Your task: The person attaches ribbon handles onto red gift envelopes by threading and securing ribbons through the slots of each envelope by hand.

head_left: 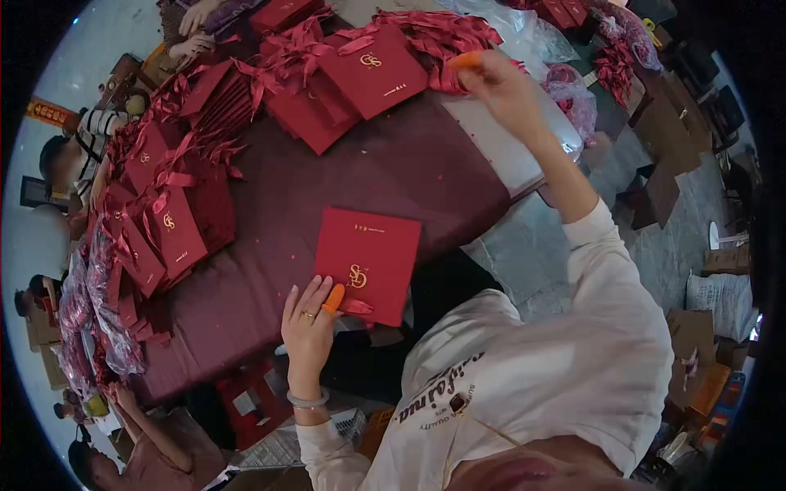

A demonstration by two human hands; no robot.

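Observation:
A red bag (pixel 385 245) with gold lettering lies flat at the front edge of the dark red cloth. My left hand (pixel 311 317) rests on its lower left corner, fingers spread, an orange cover on one finger and a ring on another. A bit of red ribbon (pixel 356 307) shows beside that finger. My right hand (pixel 495 86) is raised at the far right, by the heap of red ribbons (pixel 446 41); it has an orange finger cover too, its fingers are bent, and whether they pinch a ribbon is unclear. Stacked red bags (pixel 372 69) lie left of it.
More red bags with ribbons (pixel 176 217) line the left side of the cloth-covered table (pixel 327 180). Clear plastic (pixel 536 135) covers its right end. Other people sit along the left and far sides. Cardboard boxes (pixel 655 196) stand on the floor at right.

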